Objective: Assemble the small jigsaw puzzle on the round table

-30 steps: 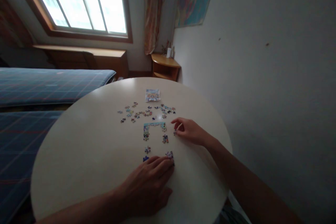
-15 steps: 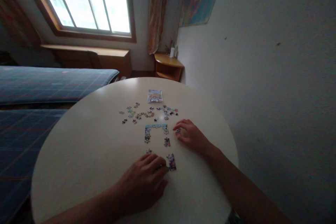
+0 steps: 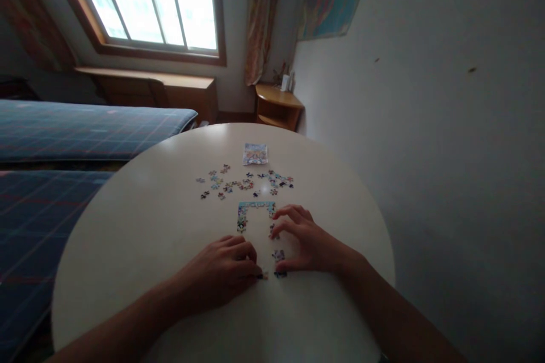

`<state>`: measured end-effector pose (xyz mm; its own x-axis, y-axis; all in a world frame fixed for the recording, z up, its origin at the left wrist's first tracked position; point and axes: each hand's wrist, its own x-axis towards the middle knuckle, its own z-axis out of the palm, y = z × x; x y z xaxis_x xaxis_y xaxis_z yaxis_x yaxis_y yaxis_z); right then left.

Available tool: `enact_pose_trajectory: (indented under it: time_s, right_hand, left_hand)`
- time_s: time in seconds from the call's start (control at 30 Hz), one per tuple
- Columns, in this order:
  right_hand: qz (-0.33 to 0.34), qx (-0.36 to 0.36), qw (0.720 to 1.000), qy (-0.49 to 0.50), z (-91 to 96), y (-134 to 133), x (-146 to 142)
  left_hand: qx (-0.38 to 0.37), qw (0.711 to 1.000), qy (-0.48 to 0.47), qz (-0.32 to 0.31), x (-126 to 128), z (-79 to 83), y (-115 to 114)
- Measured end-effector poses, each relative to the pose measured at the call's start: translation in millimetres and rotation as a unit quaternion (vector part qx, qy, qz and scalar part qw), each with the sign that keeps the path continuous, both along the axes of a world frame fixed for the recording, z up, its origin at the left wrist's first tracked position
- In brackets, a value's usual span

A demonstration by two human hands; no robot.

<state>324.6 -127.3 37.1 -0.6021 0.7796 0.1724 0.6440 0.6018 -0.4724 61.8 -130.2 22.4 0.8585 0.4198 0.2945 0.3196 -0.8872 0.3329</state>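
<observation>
My left hand [image 3: 227, 265] rests low on the table with its fingers curled together. A small jigsaw puzzle piece [image 3: 263, 275] sticks out at its fingertips. My right hand [image 3: 307, 241] is spread over the right side of the puzzle, thumb and fingers wide apart. Its thumb reaches a lower-right section [image 3: 278, 256] of puzzle pieces, and its fingers touch pieces at the right edge, partly covering them. A joined puzzle border [image 3: 242, 216] forms a top edge and two sides. The piece formerly visible beside the left fingers is hidden now.
Loose puzzle pieces [image 3: 232, 186] lie scattered beyond the border. Behind them is a small picture sheet or packet [image 3: 255, 154]. The round white table [image 3: 340, 181] stands beside a wall on the right and plaid mattresses [image 3: 85, 130] on the left.
My right hand has come left and down onto the right-side pieces, its fingers spreading. My left hand has drawn back leftward, and a piece shows at its fingertips. The view has shifted slightly.
</observation>
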Motion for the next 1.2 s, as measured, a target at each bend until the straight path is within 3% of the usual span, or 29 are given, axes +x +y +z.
enact_pose_trajectory:
  time_s: [0.27,0.57,0.73,0.87,1.0,1.2]
  right_hand:
    - [0.007,0.000,1.000,-0.002,1.7,-2.3,0.2]
    - [0.011,-0.001,1.000,-0.008,2.9,-1.5,0.4]
    - [-0.141,0.058,0.988,-0.034,8.2,22.2,7.5]
    - [-0.250,0.024,0.962,-0.105,18.1,65.4,24.0]
    - [-0.292,-0.012,0.951,-0.097,17.4,101.3,27.0]
    - [-0.293,0.076,0.952,-0.037,-8.0,105.6,11.0]
  left_hand:
    - [-0.019,1.000,-0.002,-0.021,-2.5,2.8,5.3]
    - [0.041,0.998,0.031,-0.027,1.9,3.5,-2.7]
    - [0.053,0.998,0.028,-0.034,5.2,6.0,-4.3]
    - [0.062,0.997,0.020,-0.035,5.6,8.6,-4.0]
    - [0.070,0.997,0.008,-0.035,5.2,9.4,-4.6]
    - [0.035,0.999,0.013,-0.034,4.9,5.6,-3.7]
